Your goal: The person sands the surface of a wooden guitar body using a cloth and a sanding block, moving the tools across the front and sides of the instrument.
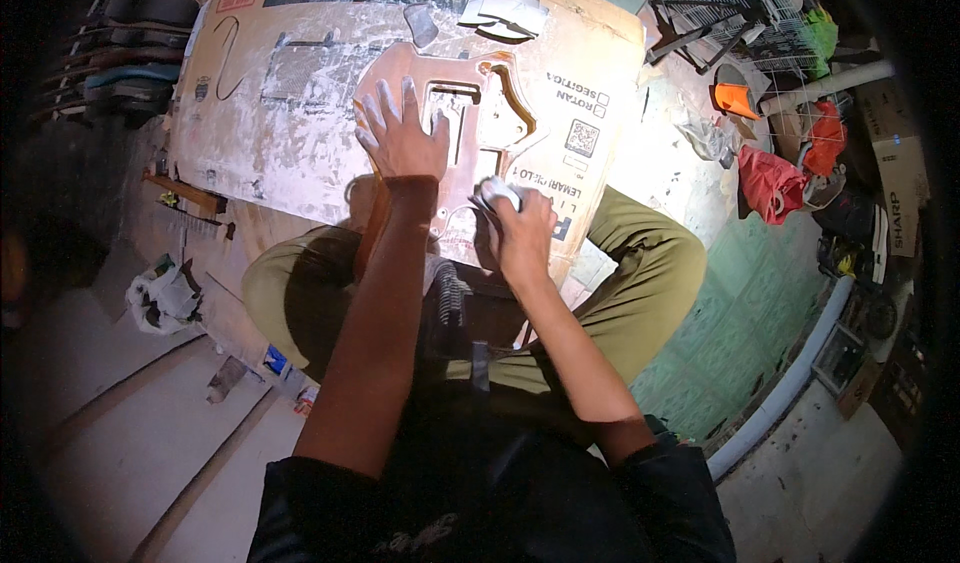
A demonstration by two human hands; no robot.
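Observation:
A reddish-brown electric guitar body (462,67) with routed cavities lies on a dusty cardboard sheet (240,123) before me. My left hand (408,145) rests flat on its left part, fingers spread and whitened with dust. At its near right edge my right hand (524,227) is closed around a piece of sandpaper (486,225), mostly hidden by the fingers. Past the body's far edge lie a grey scrap (421,25) and a white, curled sheet (508,13).
A row of dark curved pieces (150,8) stands at the far left. To the right are a wire cage (735,3), a red bag (770,178), an orange item (735,100) and a long grey pipe (790,388). A crumpled white plastic bag (162,298) lies left of my knee.

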